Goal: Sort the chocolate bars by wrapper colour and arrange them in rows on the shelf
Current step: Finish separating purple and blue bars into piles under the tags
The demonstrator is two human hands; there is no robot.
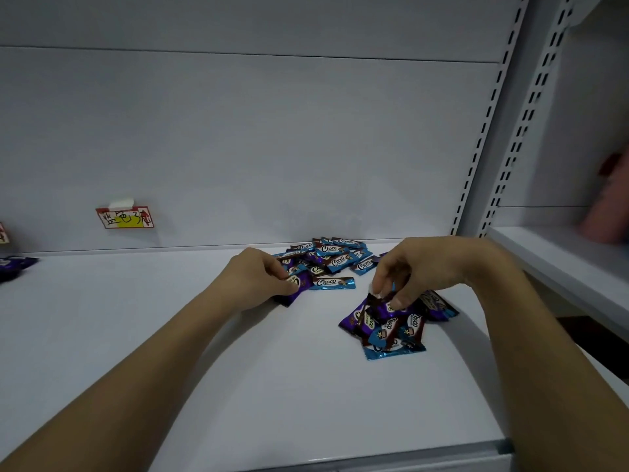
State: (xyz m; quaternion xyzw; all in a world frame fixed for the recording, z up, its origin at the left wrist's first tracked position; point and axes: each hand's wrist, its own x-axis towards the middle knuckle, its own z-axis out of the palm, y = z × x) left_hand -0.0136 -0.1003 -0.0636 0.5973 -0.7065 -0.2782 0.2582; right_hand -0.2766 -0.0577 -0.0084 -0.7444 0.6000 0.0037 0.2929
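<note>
From the head view, sorting is under way: the left hand (262,277) pinches a purple bar (295,290) beside the mixed heap (332,258) at the shelf's (170,335) back edge, the right hand (412,270) pinches a wrapper from the nearer pile (391,327), and next each colour wants its own row.

Both bare forearms reach forward over the shelf (170,335). The left hand (258,277) lies low on the shelf, knuckles up, fingers curled and pinching a purple chocolate bar (294,291) against the thumb. The right hand (418,267), to its right, arches above the shelf with wrist raised, its fingertips (396,303) pointing down and pinching the dark end of another bar (374,306).
</note>
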